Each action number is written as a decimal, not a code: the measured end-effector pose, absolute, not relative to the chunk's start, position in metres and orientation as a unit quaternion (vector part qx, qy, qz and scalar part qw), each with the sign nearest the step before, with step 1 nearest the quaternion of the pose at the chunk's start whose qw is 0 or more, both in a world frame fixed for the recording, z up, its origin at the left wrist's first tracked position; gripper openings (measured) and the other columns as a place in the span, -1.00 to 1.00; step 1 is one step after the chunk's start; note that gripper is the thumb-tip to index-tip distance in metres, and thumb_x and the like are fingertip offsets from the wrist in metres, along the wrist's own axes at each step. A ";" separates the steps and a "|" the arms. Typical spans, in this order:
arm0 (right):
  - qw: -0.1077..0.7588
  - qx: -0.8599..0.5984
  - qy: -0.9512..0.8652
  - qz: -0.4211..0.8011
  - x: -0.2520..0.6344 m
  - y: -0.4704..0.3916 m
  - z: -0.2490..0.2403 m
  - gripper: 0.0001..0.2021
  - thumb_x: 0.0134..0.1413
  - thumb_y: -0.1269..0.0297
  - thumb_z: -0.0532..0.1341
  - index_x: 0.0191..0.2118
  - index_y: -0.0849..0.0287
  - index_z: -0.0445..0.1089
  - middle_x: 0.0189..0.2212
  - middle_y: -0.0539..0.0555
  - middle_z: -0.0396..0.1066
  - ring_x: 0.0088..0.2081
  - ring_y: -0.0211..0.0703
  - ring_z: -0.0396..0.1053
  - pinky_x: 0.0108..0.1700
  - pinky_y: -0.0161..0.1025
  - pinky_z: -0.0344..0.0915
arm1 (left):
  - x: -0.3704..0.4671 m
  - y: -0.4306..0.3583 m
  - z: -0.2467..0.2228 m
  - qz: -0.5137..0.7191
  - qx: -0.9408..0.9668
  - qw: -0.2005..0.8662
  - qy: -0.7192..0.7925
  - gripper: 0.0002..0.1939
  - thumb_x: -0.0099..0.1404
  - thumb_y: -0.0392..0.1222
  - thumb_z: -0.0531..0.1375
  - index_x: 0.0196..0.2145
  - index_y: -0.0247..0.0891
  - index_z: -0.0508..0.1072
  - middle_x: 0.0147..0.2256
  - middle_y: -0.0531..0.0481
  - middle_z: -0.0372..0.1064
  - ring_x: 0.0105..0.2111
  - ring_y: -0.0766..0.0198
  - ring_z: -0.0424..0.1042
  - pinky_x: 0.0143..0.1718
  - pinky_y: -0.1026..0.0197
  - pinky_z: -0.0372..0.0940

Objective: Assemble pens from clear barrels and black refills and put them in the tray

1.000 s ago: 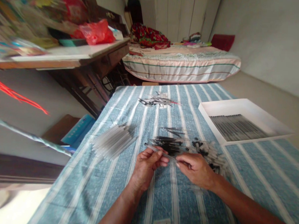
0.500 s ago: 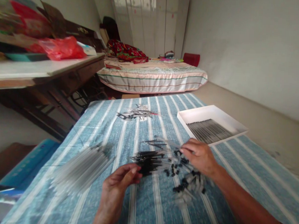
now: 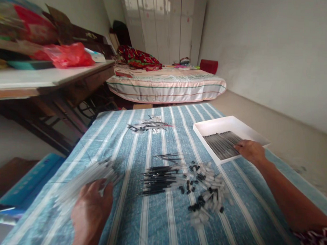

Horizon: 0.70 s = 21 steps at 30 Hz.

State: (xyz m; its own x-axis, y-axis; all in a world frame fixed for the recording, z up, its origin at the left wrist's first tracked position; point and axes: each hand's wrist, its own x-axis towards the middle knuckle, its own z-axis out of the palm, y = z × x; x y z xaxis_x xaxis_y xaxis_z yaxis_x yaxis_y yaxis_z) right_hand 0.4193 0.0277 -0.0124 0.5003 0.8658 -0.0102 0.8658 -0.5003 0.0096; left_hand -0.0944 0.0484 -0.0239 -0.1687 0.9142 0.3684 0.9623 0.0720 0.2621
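Note:
My left hand [image 3: 93, 205] is over the near right side of a heap of clear pen barrels [image 3: 83, 182]. Its thumb and forefinger are a little apart, and the far fingertips are partly hidden. At the right, my right hand [image 3: 249, 150] reaches over the near wall of a white box [image 3: 209, 150]. Its fingers are pinched at the end of a pen in the row of pens [image 3: 220, 144] lying in it. Black ink refills [image 3: 160, 179] lie in a bundle mid-table. Beside them is a pile of clear and black pen caps [image 3: 208, 188].
A blue striped cloth [image 3: 130, 221] covers the table. Farther back lies a small heap of pen parts [image 3: 150, 125] on a printed slip. A bed [image 3: 167, 87] stands beyond the table, and a side table [image 3: 74, 74] with a red plastic bag [image 3: 70, 55] is at the left.
My left hand has moved left from the refills to the clear barrels. My right hand has gone from above the caps to the pens in the white box.

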 end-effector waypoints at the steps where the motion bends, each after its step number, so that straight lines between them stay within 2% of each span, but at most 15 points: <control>1: 0.011 0.865 0.502 -0.005 0.419 0.028 -0.013 -0.66 0.18 0.12 0.03 -0.21 0.04 0.55 -0.19 0.11 0.52 -0.18 0.02 0.45 -0.31 -0.22 0.25 | -0.095 0.048 -0.024 -0.216 -0.648 0.065 -0.728 -0.70 0.29 -0.07 0.04 -0.24 -0.28 0.48 -0.18 -0.22 0.45 -0.30 -0.02 0.49 -0.37 -0.02 0.42; 8: 0.040 0.850 0.526 0.003 0.419 0.026 -0.015 -0.62 0.21 0.12 0.00 -0.19 0.11 0.54 -0.17 0.17 0.51 -0.16 0.03 0.44 -0.24 -0.19 0.27 | -0.093 0.049 -0.020 -0.156 -0.645 0.070 -0.744 -0.67 0.32 -0.10 -0.01 -0.24 -0.29 0.49 -0.18 -0.30 0.43 -0.18 -0.16 0.45 -0.36 -0.09 0.40; 17: 0.044 0.831 0.554 0.010 0.423 0.014 -0.020 -0.64 0.20 0.16 0.04 -0.26 0.21 0.55 -0.23 0.34 0.49 -0.24 0.18 0.44 -0.32 -0.08 0.21 | -0.084 0.041 -0.022 -0.154 -0.625 0.074 -0.762 -0.77 0.25 -0.23 0.08 -0.25 -0.34 0.50 -0.21 -0.34 0.45 -0.21 -0.13 0.43 -0.33 -0.05 0.35; 21: 0.013 0.832 0.555 0.017 0.441 0.017 -0.033 -0.74 0.09 0.14 0.16 -0.45 0.11 0.54 -0.36 0.28 0.49 -0.39 0.11 0.42 -0.44 -0.10 0.13 | -0.079 0.037 -0.019 -0.134 -0.608 0.063 -0.780 -0.75 0.23 -0.23 0.11 -0.22 -0.37 0.51 -0.21 -0.34 0.44 -0.20 -0.11 0.43 -0.28 -0.02 0.34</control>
